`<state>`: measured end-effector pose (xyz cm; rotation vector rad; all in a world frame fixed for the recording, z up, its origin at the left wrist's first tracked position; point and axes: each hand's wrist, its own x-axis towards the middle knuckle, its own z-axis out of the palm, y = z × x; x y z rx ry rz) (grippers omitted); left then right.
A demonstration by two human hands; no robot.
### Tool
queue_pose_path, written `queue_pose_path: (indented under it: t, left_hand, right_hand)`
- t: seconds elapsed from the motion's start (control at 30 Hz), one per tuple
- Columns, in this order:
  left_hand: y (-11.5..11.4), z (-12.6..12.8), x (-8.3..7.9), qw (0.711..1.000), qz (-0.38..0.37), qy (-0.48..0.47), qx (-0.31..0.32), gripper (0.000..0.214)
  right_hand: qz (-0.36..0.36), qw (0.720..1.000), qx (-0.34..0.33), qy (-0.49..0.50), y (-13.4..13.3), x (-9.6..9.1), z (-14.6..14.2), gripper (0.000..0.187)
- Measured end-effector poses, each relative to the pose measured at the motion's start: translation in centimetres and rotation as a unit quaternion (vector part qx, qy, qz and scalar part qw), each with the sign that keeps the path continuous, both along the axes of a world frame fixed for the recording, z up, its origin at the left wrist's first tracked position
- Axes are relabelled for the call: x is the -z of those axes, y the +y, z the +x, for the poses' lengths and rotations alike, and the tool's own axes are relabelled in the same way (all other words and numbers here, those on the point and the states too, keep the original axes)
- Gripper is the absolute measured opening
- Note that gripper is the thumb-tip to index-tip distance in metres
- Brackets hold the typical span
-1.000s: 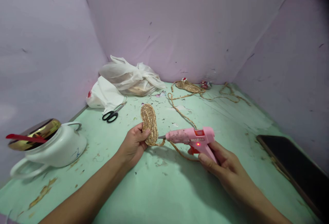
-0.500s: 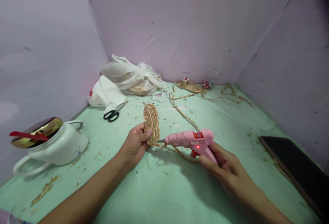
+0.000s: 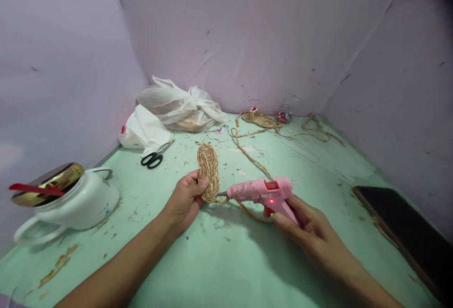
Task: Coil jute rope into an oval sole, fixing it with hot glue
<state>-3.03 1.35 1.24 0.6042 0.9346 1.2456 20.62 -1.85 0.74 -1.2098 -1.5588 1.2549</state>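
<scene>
My left hand [image 3: 184,199] pinches the near end of a flat oval of coiled jute braid [image 3: 208,170], thumb on top, holding it just above the green tabletop [image 3: 226,261]. My right hand [image 3: 306,230] grips the handle of a pink glue gun [image 3: 264,193] whose red light is on. Its metal nozzle touches the oval's lower right edge, where a loose tail of jute rope [image 3: 252,157] leaves the coil and runs back across the table.
Black scissors [image 3: 155,155] lie beside white plastic bags [image 3: 177,110] at the back left. A white pot with a gold lid and red stick [image 3: 67,199] sits at left. More jute pieces [image 3: 264,119] lie at the back; a dark phone [image 3: 406,232] at right. Lilac walls enclose the table.
The glue gun has slid left, so its nozzle now meets the edge of the jute oval. The oval is tilted slightly more upright in my left hand.
</scene>
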Motion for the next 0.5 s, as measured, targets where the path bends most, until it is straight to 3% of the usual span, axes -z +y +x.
queue_pose_path:
  t: [0.5]
  left_hand:
    - [0.1,-0.2,0.8,1.0,0.014,0.011,0.022,0.035]
  right_hand:
    - [-0.004,0.999,-0.044,-0.029,0.3,-1.5,0.0,0.035]
